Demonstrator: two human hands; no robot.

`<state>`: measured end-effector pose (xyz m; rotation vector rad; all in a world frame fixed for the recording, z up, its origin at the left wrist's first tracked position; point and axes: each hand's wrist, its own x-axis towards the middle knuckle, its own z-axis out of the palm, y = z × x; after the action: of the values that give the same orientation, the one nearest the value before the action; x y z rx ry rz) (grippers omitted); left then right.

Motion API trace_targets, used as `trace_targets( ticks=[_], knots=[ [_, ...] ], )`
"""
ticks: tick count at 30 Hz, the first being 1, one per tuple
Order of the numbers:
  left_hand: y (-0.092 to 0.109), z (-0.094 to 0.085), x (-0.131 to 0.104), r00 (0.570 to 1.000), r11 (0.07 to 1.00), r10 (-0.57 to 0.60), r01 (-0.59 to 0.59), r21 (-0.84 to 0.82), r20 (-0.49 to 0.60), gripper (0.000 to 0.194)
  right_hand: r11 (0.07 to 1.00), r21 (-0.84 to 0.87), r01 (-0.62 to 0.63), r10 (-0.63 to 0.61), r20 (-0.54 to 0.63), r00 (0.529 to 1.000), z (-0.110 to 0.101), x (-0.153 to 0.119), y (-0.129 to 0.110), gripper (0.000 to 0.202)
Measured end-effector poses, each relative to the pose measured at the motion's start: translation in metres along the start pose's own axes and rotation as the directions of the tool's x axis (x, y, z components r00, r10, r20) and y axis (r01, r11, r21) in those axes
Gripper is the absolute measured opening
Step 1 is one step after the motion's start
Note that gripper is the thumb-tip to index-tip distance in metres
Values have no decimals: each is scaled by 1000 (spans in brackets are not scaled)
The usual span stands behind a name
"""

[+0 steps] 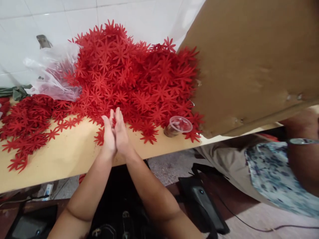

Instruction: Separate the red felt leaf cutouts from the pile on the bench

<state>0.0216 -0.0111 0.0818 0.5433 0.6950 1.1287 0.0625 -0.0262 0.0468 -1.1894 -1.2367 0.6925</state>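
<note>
My left hand (109, 134) and my right hand (121, 132) are pressed palm to palm above the near part of the table, fingers pointing away from me. A bit of red flower-shaped cutout (114, 122) shows in the narrow gap between them; the rest is hidden by the palms. Right beyond my fingertips rises a big heap of red flower cutouts (119, 76) with thin pointed petals. One loose cutout (99, 136) lies just left of my left hand. To the right, a clear plastic cup (178, 126) stands among the cutouts at the heap's front.
A smaller pile of red cutouts (32, 119) spreads over the left of the table (74, 146). Behind it lies a clear plastic bag (54, 71). A large brown cardboard sheet (249, 66) blocks the right side. Beyond it sits another person, whose wristwatch (302, 141) shows.
</note>
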Motion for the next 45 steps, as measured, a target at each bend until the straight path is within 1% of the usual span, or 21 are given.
trace_targets(
  ticks=[2, 5, 8, 10, 12, 14, 15, 17, 20, 22, 24, 27, 30, 32, 35, 37, 38, 40, 42, 44, 45],
  knots=[
    [-9, 1, -9, 996, 998, 31, -36, 55, 80, 37, 989, 50, -142, 143, -32, 989, -10, 15, 6, 84],
    [-14, -2, -12, 987, 996, -22, 9, 85, 159, 31, 984, 57, -167, 171, -61, 983, -16, 23, 13, 85],
    [-10, -7, -4, 994, 997, -80, 78, 26, 77, 23, 991, 45, -129, 134, -135, 982, -18, 18, 11, 82],
    [-6, -11, 1, 987, 987, -156, 157, -44, 30, 18, 997, 16, -71, 73, -194, 978, -28, 14, 3, 77],
    [0, -14, 5, 973, 965, -230, 230, -129, 20, 19, 996, -90, 12, -32, -225, 974, -53, 12, -10, 66],
    [6, -18, 7, 963, 944, -269, 268, -194, 20, 22, 951, -299, 80, -146, -205, 968, -92, 10, -25, 51],
    [9, -20, 8, 960, 936, -280, 279, -217, 27, 24, 902, -423, 90, -194, -209, 958, -114, 8, -32, 46],
    [12, -23, 10, 957, 924, -285, 288, -251, 49, 28, 765, -644, 31, -208, -201, 957, -159, 3, -40, 42],
    [11, -26, 13, 951, 910, -302, 309, -278, 67, 30, 457, -887, -58, -26, -79, 997, -205, -1, -40, 37],
    [6, -26, 15, 942, 897, -329, 335, -289, 71, 30, 238, -971, -18, 182, 26, 983, -214, 0, -33, 35],
    [1, -24, 17, 930, 883, -359, 367, -293, 82, 30, 69, -996, 55, 367, 77, 927, -210, 5, -27, 36],
    [-4, -20, 18, 916, 872, -392, 401, -279, 91, 30, -42, -994, 97, 481, 65, 874, -194, 12, -21, 41],
    [-5, -19, 19, 919, 880, -388, 394, -265, 78, 31, -39, -996, 85, 485, 55, 873, -186, 18, -19, 41],
    [-4, -19, 20, 925, 887, -373, 379, -265, 73, 33, -12, -996, 83, 469, 68, 881, -191, 20, -20, 38],
    [-3, -17, 21, 929, 893, -362, 370, -256, 82, 36, 83, -993, 86, 443, 114, 889, -204, 21, -33, 31],
    [-4, -11, 19, 934, 901, -349, 357, -245, 79, 37, 177, -982, 62, 353, 122, 928, -206, 18, -46, 29],
    [-5, -7, 17, 938, 907, -340, 347, -238, 71, 38, 237, -971, 46, 269, 111, 957, -202, 15, -52, 31],
    [-8, 2, 14, 946, 921, -320, 324, -217, 52, 39, 382, -923, 47, 55, 74, 996, -180, 8, -57, 38],
    [-13, 10, 11, 950, 935, -309, 313, -165, 54, 41, 539, -835, 113, -94, 73, 993, -143, -1, -51, 42],
    [-16, 14, 10, 958, 953, -274, 282, -107, 83, 44, 605, -751, 265, -132, 234, 963, -102, -12, -36, 44],
    [-17, 13, 10, 963, 963, -250, 259, -81, 102, 46, 620, -735, 274, -148, 233, 961, -85, -17, -27, 48]
  ],
)
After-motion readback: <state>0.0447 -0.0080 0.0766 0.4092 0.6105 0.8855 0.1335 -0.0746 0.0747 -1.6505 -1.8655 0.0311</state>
